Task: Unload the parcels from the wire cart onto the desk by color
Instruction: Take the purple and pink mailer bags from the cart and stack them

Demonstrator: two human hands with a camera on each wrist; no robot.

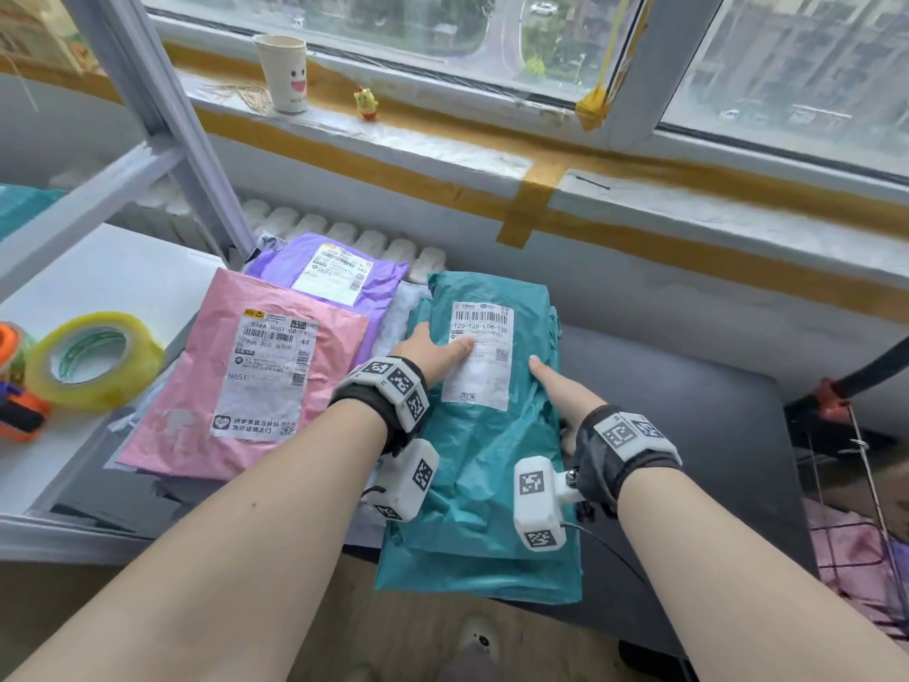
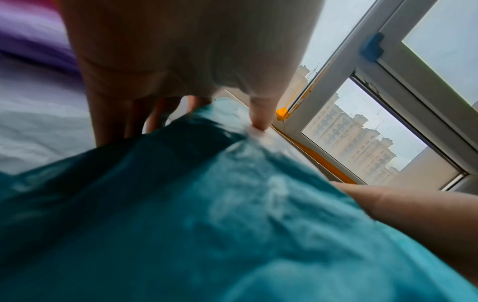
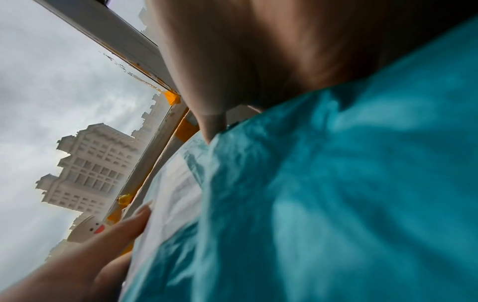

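Note:
Both my hands hold a teal parcel [image 1: 492,435] with a white label over a second teal parcel [image 1: 472,573] lying on the dark desk [image 1: 698,435]. My left hand [image 1: 435,351] grips its left edge, thumb on the label and fingers underneath. The right hand [image 1: 565,393] grips the right edge the same way. In the left wrist view the teal parcel [image 2: 181,204] fills the frame under my left hand [image 2: 196,106]. The right wrist view shows the teal parcel [image 3: 323,183] and my right hand [image 3: 232,81]. A pink parcel [image 1: 196,396] and a purple parcel [image 1: 295,268] lie to the left.
The wire cart [image 1: 868,484] stands at the right edge with pink parcels [image 1: 856,558] inside. A tape roll [image 1: 93,359] and an orange dispenser [image 1: 15,386] sit on the white shelf at left. A paper cup [image 1: 284,73] and a yellow toy [image 1: 366,103] stand on the windowsill.

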